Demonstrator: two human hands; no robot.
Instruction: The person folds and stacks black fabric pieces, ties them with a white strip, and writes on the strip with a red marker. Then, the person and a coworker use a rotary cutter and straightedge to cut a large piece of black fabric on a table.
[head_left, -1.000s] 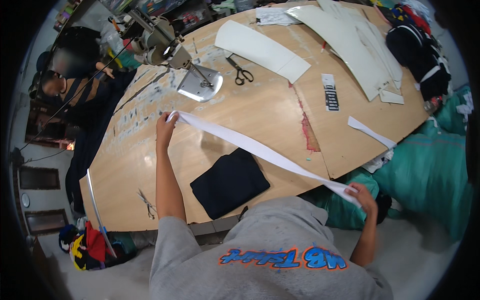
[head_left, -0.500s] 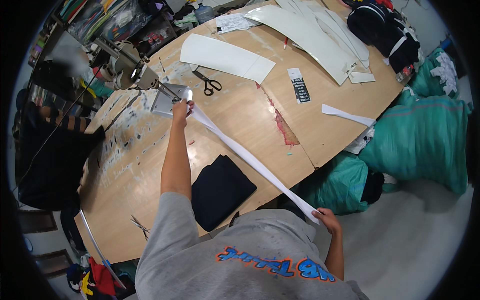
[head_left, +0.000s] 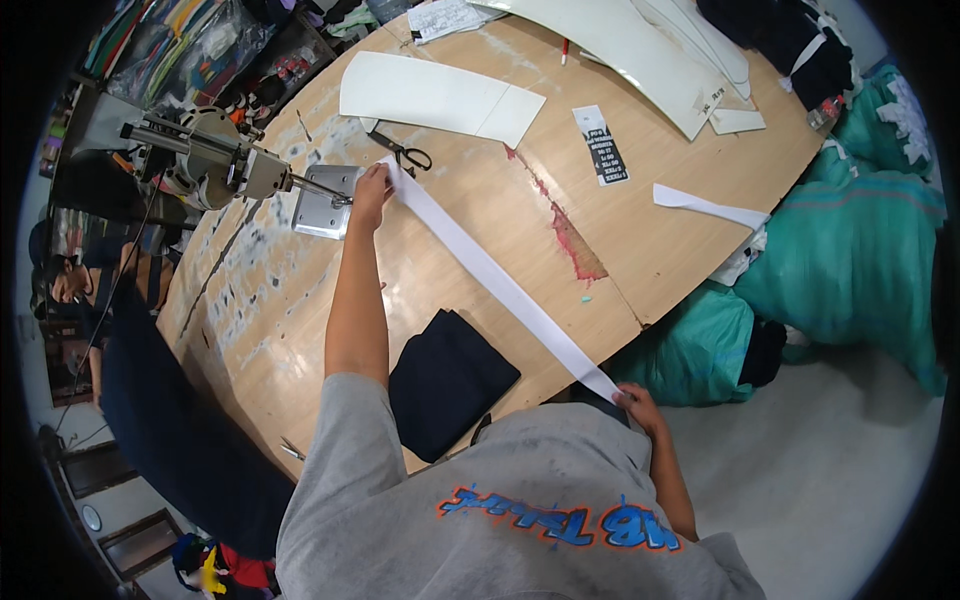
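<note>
I see the left hand point(head_left: 370, 192) pinching the strip point(head_left: 505, 287) beside the machine point(head_left: 262, 175), right hand point(head_left: 640, 410) holding its far end; drifting closer could snag it.

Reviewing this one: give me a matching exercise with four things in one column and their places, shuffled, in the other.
1. White strip
2. Folded dark cloth
3. Black-handled scissors
4. Large green sack

A. Beside a curved white panel
B. Beyond the table, at picture right
C. Between left hand and right hand
D. On the table, near the person's body

Pairs: 1-C, 2-D, 3-A, 4-B
</note>
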